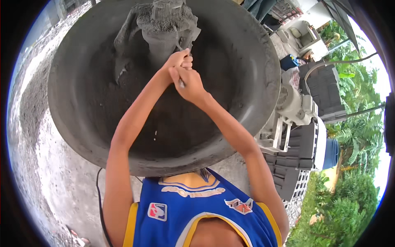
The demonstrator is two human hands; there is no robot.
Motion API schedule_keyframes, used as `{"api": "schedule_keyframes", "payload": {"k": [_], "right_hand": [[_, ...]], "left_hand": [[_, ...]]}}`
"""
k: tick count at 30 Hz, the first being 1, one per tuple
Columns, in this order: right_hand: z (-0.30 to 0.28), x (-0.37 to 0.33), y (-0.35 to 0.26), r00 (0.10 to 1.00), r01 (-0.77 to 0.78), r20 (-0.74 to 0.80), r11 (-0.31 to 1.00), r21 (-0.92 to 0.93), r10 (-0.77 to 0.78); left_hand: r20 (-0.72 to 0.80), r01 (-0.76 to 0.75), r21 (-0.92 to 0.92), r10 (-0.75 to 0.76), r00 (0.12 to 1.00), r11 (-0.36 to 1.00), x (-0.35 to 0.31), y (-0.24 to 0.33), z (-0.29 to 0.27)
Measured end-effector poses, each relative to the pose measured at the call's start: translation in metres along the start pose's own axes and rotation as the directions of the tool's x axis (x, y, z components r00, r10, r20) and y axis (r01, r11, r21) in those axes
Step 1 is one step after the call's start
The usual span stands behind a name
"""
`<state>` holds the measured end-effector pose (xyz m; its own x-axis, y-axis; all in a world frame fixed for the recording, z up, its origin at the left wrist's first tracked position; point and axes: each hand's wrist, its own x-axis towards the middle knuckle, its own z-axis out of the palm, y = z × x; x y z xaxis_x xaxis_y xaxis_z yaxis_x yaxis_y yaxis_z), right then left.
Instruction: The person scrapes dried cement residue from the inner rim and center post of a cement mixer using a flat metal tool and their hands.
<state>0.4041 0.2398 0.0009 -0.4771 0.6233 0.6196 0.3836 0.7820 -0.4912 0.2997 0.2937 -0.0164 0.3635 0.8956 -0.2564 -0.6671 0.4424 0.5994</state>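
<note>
Both of my hands are closed around a thin grey metal rod (182, 83), one in front of the other, over a large round mixer pan (66, 82). My left hand (177, 60) is the farther one, its fingers wrapped round the rod close to the mixer's centre post (160, 45). Just nearer to me, my right hand (190, 85) grips the same rod, whose near end pokes out beside the thumb. Grey powder cakes the post and its side arm (122, 45). The rod's far end runs against the post, and I cannot make out what it meets.
To the right of the pan stands a grey electric motor (290, 99) on a metal frame. Stacked grey blocks (290, 144) and a blue drum (331, 153) lie beyond it. A black cable (98, 193) runs along the concrete floor at left. Green plants (349, 197) grow at far right.
</note>
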Motion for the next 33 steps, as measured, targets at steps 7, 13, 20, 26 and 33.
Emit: {"api": "schedule_keyframes", "payload": {"k": [7,13,20,26,33], "right_hand": [[0.018,-0.005,0.002,0.995,0.073,0.073,0.988,-0.134,-0.063],[0.003,-0.008,0.005,0.992,0.120,0.062,0.986,-0.117,-0.114],[0.023,-0.030,0.005,0.980,-0.109,-0.143,0.971,0.211,0.141],[0.005,-0.023,-0.007,0.995,0.031,0.092,0.997,0.072,-0.038],[0.008,-0.019,-0.001,0.961,-0.259,0.200,0.872,0.415,0.190]], "left_hand": [[0.055,-0.239,0.412,0.238,0.970,0.879,-0.014,-0.020,-0.031],[-0.022,-0.058,0.237,0.065,0.998,0.970,-0.002,-0.017,-0.007],[-0.012,0.087,-0.009,-0.087,0.996,0.996,-0.013,-0.024,-0.002],[-0.180,-0.049,0.035,0.055,0.982,0.998,-0.012,-0.018,-0.005],[-0.185,0.001,0.026,0.004,0.983,1.000,0.008,-0.008,-0.011]]}}
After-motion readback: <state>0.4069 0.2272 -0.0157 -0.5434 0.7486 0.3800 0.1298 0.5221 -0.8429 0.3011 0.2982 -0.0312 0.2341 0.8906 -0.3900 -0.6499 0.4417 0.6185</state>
